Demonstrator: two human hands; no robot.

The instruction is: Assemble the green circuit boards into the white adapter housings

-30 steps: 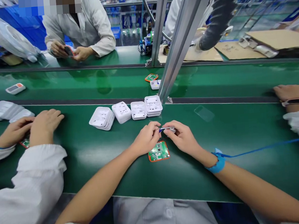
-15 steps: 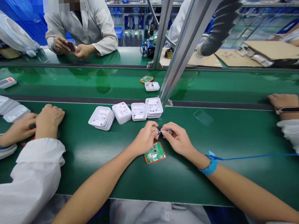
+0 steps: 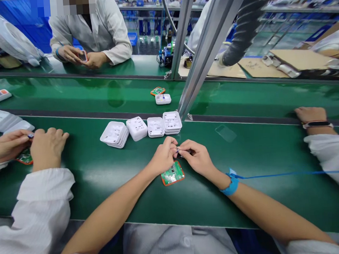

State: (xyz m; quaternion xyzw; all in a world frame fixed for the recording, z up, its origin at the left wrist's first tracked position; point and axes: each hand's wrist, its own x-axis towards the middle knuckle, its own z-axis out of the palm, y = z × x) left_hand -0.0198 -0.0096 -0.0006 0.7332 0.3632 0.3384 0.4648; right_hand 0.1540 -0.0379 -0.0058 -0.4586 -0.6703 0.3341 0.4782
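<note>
My left hand and my right hand meet fingertip to fingertip over the green bench. Both are closed in a pinch on a small part with dark and whitish bits, mostly covered by the fingers, so its kind does not show. Just below them a green circuit board with an orange edge lies flat, its upper side partly behind my left hand. A blue wrist strap with a cord circles my right wrist.
Stacks of white plastic housings stand behind my hands. A thin clear sheet lies to the right. A metal post rises behind. A co-worker's hands work at left; another person's hand rests at right. A white housing sits on the far strip.
My fingertips have drawn closer together around the small part. The view has shifted slightly. At left, the co-worker's hands have moved apart, showing a circuit board below them.
</note>
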